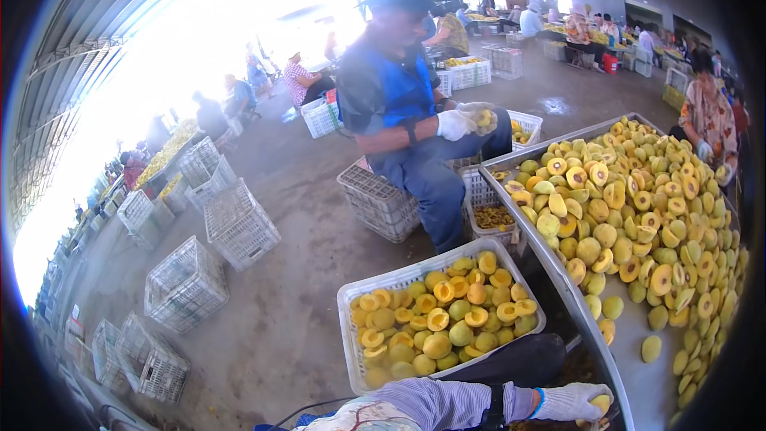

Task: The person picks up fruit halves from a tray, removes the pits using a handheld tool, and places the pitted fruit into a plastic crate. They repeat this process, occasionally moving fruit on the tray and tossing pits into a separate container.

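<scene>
My left hand (574, 402), in a white knitted glove with a blue cuff edge, is closed around a piece of yellow stone fruit (600, 403) near the bottom edge. A striped sleeve and a black strap cover that arm. My right hand cannot be made out; something pale below the fruit is cut off by the frame. Beside my hand runs the raised rim of a metal table (589, 317), which bears a large heap of halved yellow-green fruit (652, 209), many with brown pits. Left of the table, a white plastic crate (342, 323) holds pitted fruit halves (438, 318). A dark-clothed knee is against it.
Across from me a gloved co-worker (383, 78) sits on an upturned crate (380, 200), holding fruit. Below the table corner stands a crate with brownish scraps (494, 216). Several white crates (187, 284) stand on the concrete floor at left. Another person (709, 111) works beyond the heap.
</scene>
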`<state>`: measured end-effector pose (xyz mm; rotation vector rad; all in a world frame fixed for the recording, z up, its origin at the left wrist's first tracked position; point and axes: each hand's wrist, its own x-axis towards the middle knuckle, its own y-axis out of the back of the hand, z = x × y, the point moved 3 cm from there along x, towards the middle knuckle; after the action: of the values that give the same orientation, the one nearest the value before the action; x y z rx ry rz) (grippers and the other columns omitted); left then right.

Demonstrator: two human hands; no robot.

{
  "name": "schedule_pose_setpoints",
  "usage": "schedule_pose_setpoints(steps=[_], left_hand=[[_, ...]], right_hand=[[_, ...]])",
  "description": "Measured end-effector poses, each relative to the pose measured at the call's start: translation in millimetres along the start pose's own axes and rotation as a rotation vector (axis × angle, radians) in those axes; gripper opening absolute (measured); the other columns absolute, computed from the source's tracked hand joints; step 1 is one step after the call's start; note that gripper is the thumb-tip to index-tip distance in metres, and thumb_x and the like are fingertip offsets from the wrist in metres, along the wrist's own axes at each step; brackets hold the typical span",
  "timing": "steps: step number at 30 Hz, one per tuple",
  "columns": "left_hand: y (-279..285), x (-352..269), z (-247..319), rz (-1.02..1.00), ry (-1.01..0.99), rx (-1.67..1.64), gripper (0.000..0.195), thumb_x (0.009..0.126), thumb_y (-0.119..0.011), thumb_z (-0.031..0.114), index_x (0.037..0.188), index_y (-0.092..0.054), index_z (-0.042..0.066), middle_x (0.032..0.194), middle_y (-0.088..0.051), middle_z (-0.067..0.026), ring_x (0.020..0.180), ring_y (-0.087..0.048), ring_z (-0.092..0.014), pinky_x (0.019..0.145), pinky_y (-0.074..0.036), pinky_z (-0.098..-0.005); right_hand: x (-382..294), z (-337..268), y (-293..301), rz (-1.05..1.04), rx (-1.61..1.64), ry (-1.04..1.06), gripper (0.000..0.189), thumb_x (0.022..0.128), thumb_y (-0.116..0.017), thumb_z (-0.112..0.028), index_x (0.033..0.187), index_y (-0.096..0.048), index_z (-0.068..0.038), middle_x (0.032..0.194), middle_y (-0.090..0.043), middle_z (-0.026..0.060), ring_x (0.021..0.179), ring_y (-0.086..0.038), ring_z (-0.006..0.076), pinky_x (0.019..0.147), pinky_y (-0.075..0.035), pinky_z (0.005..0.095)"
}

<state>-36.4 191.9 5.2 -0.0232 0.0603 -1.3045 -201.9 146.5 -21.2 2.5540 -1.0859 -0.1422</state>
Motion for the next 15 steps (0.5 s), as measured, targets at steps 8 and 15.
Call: schedule_pose_setpoints(steps=[8,15], left_hand=[[24,-1,9,0.145,0.000,-0.689,0.026,0.097,-0.057,0.022,0.116,-0.057,0.004,0.104,-0.059,-0.0029,0.099,-0.057,-0.012,0.091,-0.047,-0.0276],[21,0,3,0.195,0.164,-0.615,0.067,0.101,-0.039,0.054,0.133,-0.048,-0.003,0.119,-0.061,-0.0171,0.108,-0.062,-0.026,0.095,-0.050,-0.0375]], right_hand=[[15,-50,-42,0.330,0.611,-0.338,0.011,0.086,-0.059,-0.011,0.093,-0.057,-0.003,0.070,-0.055,-0.0004,0.053,-0.045,0.0048,0.046,-0.036,0.0217],[17,-62,-22,-0.129,0.591,-0.625,0.030,0.088,-0.065,-0.019,0.110,-0.057,-0.001,0.065,-0.056,0.0002,0.047,-0.048,0.0068,0.043,-0.037,0.0228]])
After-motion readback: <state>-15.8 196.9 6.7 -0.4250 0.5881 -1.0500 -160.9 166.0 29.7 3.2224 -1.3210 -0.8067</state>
